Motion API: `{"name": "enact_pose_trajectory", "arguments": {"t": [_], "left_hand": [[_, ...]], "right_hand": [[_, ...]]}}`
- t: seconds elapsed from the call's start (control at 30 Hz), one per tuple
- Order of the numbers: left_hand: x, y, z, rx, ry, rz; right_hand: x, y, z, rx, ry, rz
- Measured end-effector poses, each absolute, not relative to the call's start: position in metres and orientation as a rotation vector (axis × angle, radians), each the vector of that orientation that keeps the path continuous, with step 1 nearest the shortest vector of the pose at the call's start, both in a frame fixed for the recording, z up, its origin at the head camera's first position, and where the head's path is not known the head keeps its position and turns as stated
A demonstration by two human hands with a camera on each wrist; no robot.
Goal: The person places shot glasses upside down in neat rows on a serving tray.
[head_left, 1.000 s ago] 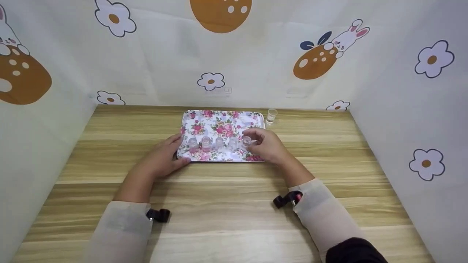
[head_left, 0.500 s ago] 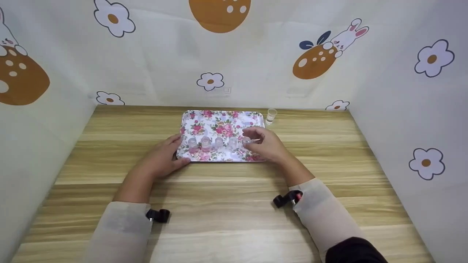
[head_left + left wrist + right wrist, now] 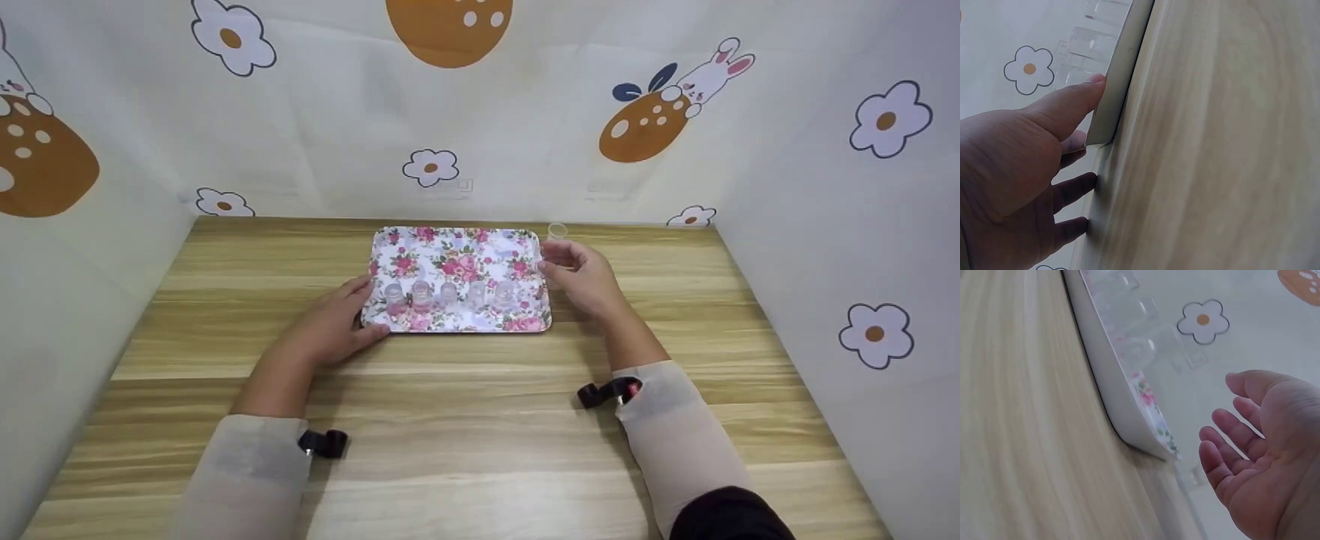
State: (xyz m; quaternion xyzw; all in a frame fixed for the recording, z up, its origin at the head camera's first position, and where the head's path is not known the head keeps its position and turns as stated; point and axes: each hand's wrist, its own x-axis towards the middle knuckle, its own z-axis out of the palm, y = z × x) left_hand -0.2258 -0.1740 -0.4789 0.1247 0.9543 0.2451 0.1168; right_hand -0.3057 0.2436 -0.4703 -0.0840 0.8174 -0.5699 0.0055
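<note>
A flower-patterned tray lies on the wooden table with several small clear cups in a row along its front half, among them the right-end cup. My left hand holds the tray's front left corner, thumb on the front wall and the other fingers along the left side. Just off the tray's right edge, my right hand has loosely bent fingers with nothing between them. Behind its fingers stands another clear cup, its lower part hidden by the hand in the head view.
A pale cloth wall printed with flowers and rabbits rises right behind the table. Similar side walls stand at left and right. Bare wood table lies in front of the tray, between the two forearms.
My right hand has let go of the right-end cup, leaving it on the tray, and has moved right and back toward the cup beyond the tray. The left hand stays put.
</note>
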Motion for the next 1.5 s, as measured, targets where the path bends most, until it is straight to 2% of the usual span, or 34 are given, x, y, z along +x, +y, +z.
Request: {"name": "enact_pose_trajectory", "arguments": {"t": [0.6,1.1,1.5], "left_hand": [[-0.227,-0.176,-0.481,0.373,2.786,0.728],[-0.225,-0.175,-0.480,0.363,2.787,0.727],[-0.226,-0.174,-0.480,0.355,2.786,0.766]], "right_hand": [[-0.334,0.271,-0.482,0.094,2.582,-1.793],[-0.367,0.259,-0.493,0.106,2.645,-1.661],[-0.368,0.252,-0.494,0.079,2.773,-1.565]]}}
